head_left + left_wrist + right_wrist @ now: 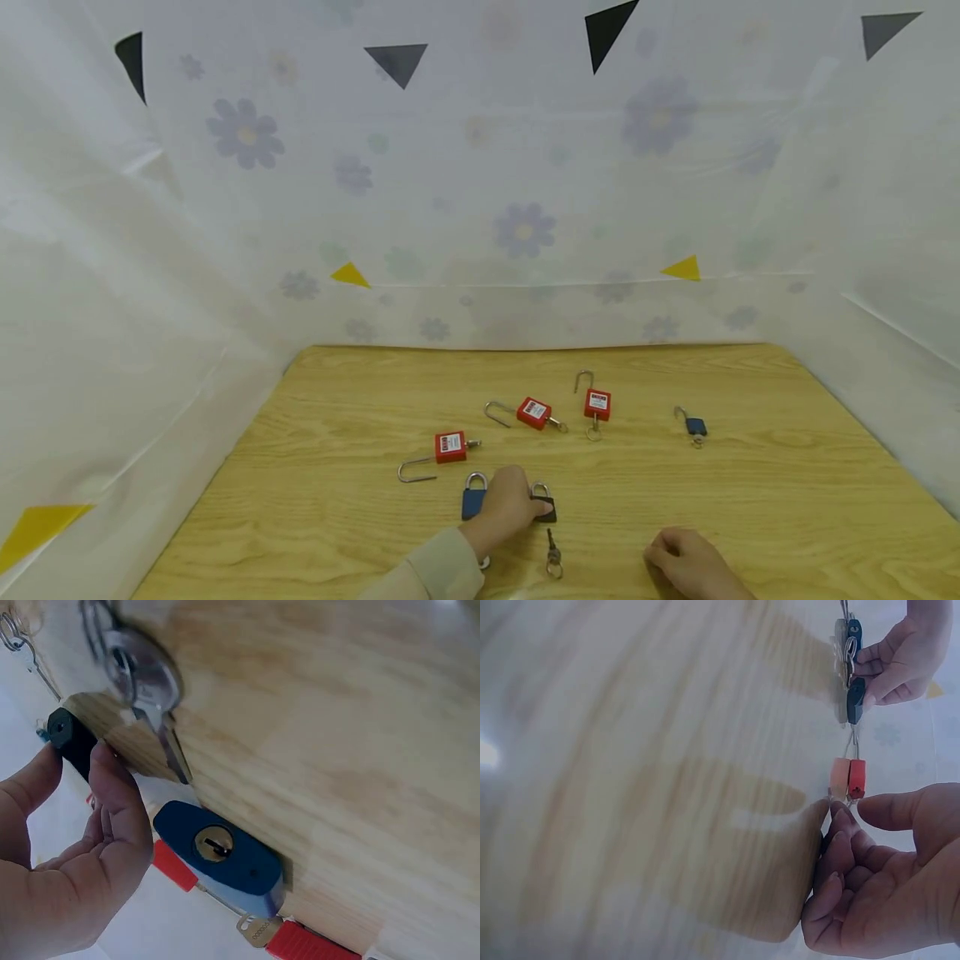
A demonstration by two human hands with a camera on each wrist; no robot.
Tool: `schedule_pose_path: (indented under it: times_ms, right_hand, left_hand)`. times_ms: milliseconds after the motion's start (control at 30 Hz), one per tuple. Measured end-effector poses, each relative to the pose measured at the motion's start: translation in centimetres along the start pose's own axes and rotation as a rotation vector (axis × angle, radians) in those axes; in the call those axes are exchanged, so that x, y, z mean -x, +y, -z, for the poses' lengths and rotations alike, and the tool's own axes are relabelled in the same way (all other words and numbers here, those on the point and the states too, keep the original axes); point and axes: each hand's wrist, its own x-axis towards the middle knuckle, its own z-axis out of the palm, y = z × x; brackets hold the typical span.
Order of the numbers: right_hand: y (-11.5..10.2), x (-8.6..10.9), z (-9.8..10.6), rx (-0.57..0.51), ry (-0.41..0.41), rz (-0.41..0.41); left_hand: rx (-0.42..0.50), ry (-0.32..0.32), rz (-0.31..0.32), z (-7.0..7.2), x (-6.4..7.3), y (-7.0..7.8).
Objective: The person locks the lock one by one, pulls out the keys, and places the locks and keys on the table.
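Observation:
My left hand pinches a small black padlock between thumb and fingers on the wooden table. The black padlock shows its keyhole end in the left wrist view. Just left of that hand lies a larger blue padlock, partly covered by the hand; its brass keyhole faces the left wrist camera. A key on a ring lies before the blue padlock. Another set of keys is below the black padlock. My right hand rests on the table with fingers loosely curled, holding nothing.
Farther back lie three red padlocks, one at left, one in the middle and one behind, with shackles open and keys inserted. A small dark blue padlock lies at right. White sheeting encloses the table.

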Motion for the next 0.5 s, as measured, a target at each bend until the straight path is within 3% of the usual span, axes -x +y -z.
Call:
schedule_pose_path:
  times_ms: [500]
  right_hand:
    - [-0.23,-0.2,-0.52,0.036,0.067,-0.047]
  left_hand:
    - [-0.002,-0.032,-0.006,0.36,-0.07,0.02]
